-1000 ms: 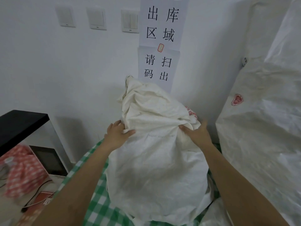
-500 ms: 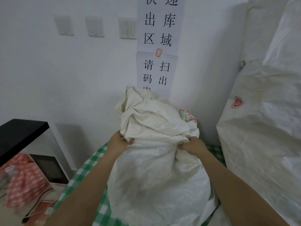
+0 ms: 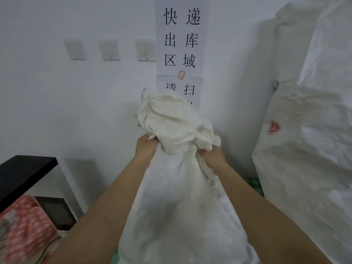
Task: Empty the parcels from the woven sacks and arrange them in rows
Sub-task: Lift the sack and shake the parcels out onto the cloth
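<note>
A white woven sack [image 3: 181,206] stands upright in front of me, bulging below and bunched at the neck. My left hand [image 3: 145,147] grips the neck on its left side. My right hand [image 3: 213,159] grips the gathered fabric on the right. The crumpled mouth of the sack rises above both hands against the wall. The sack hides any parcels inside it.
A large full white sack [image 3: 308,159] with a red logo stands at the right, close to my right arm. A black-topped desk [image 3: 22,172] with a red patterned bag [image 3: 24,229] is at lower left. A white wall with paper signs [image 3: 181,44] stands behind.
My hands have drawn closer together and tightened on the sack's neck, and the sack has been pulled upward. The green checked cloth under it is now almost hidden.
</note>
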`<state>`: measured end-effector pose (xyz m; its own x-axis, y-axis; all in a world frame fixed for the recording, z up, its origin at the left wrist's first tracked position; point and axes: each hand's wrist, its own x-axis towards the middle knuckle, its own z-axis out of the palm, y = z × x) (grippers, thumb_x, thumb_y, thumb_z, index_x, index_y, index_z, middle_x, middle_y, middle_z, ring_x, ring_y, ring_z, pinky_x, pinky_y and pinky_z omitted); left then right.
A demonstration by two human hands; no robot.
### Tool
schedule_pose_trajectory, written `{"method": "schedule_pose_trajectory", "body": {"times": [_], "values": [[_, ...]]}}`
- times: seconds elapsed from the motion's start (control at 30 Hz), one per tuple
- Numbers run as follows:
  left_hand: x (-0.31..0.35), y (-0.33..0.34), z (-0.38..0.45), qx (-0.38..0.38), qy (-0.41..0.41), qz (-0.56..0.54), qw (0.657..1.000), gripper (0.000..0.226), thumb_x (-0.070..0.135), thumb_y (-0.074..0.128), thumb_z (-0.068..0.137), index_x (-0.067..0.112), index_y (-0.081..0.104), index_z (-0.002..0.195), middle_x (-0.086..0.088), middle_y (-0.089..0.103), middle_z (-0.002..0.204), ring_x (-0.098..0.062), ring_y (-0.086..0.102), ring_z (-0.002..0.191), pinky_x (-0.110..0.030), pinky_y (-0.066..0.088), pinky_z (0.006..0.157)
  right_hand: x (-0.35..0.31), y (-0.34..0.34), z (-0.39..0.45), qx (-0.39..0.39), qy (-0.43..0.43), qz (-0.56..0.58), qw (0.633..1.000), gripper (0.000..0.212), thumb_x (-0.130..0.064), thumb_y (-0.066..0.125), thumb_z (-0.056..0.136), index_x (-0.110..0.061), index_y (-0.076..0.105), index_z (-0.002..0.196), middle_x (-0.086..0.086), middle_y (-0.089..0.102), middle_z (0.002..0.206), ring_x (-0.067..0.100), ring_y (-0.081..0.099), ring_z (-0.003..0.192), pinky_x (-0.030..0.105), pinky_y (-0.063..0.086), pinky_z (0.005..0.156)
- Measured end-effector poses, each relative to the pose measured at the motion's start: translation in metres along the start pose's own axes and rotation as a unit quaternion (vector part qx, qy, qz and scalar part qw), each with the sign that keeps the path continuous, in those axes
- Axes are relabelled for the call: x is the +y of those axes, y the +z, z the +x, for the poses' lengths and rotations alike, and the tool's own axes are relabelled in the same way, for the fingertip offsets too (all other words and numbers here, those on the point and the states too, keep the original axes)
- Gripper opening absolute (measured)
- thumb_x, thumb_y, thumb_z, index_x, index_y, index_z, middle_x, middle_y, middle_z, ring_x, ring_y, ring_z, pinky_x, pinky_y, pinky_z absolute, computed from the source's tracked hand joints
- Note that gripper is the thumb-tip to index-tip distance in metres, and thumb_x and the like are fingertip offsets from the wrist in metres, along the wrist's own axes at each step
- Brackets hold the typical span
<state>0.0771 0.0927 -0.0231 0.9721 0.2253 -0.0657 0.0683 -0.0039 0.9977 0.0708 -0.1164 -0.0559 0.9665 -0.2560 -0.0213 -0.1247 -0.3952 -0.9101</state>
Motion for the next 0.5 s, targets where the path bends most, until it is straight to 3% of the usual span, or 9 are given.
{"method": "schedule_pose_trajectory", "body": {"times": [0.13,0.2,0.27,0.33,0.43,0.5], "values": [[0.007,-0.015,0.003,0.025,0.053,-0.112,0.992,0.016,0.03,0.065,0.089,0.015,0.064,0.085,-0.006,0.066,0.078,-0.017,0.059,0.067,-0.026,0.045,0.06,-0.007,-0.011,0.003,0.061,-0.089,0.109,0.988,0.01,-0.022,0.054,0.096,-0.013,0.057,0.099,-0.001,0.061,0.087,0.015,0.058,0.08,0.024,0.046,0.067],[0.001,-0.009,0.007,0.012,0.033,-0.088,0.995,0.02,0.035,0.065,0.09,0.014,0.063,0.088,-0.008,0.065,0.082,-0.02,0.059,0.073,-0.027,0.045,0.062,0.004,-0.008,0.007,0.026,-0.054,0.038,0.997,0.014,-0.025,0.055,0.096,-0.012,0.054,0.102,0.002,0.059,0.088,0.022,0.057,0.083,0.027,0.046,0.065],[0.007,-0.004,0.006,0.006,0.001,-0.067,0.998,0.016,0.034,0.063,0.091,0.021,0.059,0.083,-0.002,0.061,0.082,-0.02,0.055,0.081,-0.03,0.044,0.07,0.003,-0.007,0.014,-0.017,-0.008,-0.045,0.999,0.03,-0.036,0.056,0.094,-0.012,0.057,0.111,0.005,0.062,0.101,0.029,0.06,0.095,0.037,0.053,0.073],[0.02,-0.007,0.015,0.012,0.023,-0.127,0.992,0.013,0.031,0.065,0.09,0.023,0.058,0.083,-0.001,0.056,0.079,-0.02,0.049,0.082,-0.034,0.04,0.07,-0.015,-0.01,0.022,0.012,-0.067,0.009,0.998,0.029,-0.034,0.054,0.093,-0.015,0.059,0.115,0.004,0.065,0.106,0.025,0.062,0.099,0.042,0.054,0.083],[0.02,-0.018,0.022,0.017,0.045,-0.205,0.977,0.006,0.023,0.069,0.086,0.021,0.065,0.09,-0.008,0.06,0.082,-0.022,0.05,0.074,-0.037,0.043,0.069,-0.025,-0.014,0.015,0.074,-0.145,0.094,0.982,0.021,-0.017,0.049,0.097,-0.013,0.056,0.116,0.0,0.063,0.103,0.015,0.061,0.094,0.029,0.05,0.081],[0.025,-0.008,0.024,0.02,0.019,-0.166,0.986,0.011,0.022,0.065,0.09,0.018,0.064,0.1,-0.003,0.063,0.082,-0.019,0.052,0.07,-0.031,0.045,0.065,-0.019,-0.009,0.015,0.043,-0.091,0.057,0.993,0.027,-0.016,0.05,0.098,-0.009,0.052,0.123,0.005,0.06,0.111,0.023,0.058,0.1,0.032,0.049,0.081]]}}
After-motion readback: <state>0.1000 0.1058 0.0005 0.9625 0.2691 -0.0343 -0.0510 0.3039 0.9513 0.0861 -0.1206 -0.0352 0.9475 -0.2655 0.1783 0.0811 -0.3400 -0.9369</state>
